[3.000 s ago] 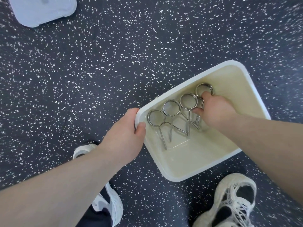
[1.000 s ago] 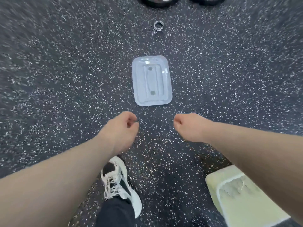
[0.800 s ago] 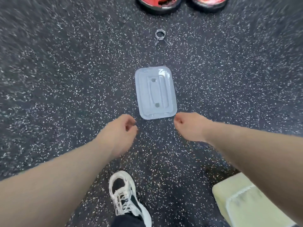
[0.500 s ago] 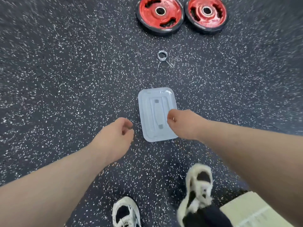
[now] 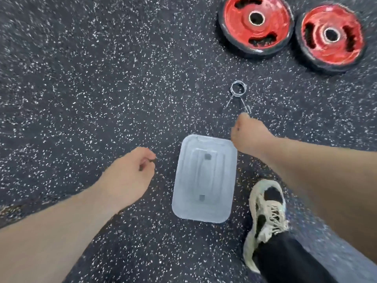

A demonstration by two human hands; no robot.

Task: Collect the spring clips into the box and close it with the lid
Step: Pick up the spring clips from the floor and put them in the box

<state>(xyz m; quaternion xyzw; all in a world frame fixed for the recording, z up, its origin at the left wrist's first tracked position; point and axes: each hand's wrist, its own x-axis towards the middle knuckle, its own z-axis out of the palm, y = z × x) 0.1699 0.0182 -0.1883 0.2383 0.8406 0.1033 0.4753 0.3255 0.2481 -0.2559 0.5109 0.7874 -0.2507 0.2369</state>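
Note:
A metal spring clip (image 5: 237, 92) lies on the dark speckled floor, its ring pointing away from me and its two handles toward me. My right hand (image 5: 247, 135) is stretched out, loosely curled, its fingertips right at the tips of the clip's handles; I cannot tell if they touch. The translucent white lid (image 5: 204, 178) lies flat on the floor between my hands. My left hand (image 5: 126, 176) hovers left of the lid, fingers curled with nothing in them. The box is out of view.
Two red weight plates (image 5: 255, 23) (image 5: 330, 35) lie flat at the top right, beyond the clip. My right foot in a white-and-black shoe (image 5: 265, 217) stands just right of the lid.
I have stepped forward: the lid, clip and plates have come nearer and the box has left the view. My right hand has moved past the lid to the clip's handles.

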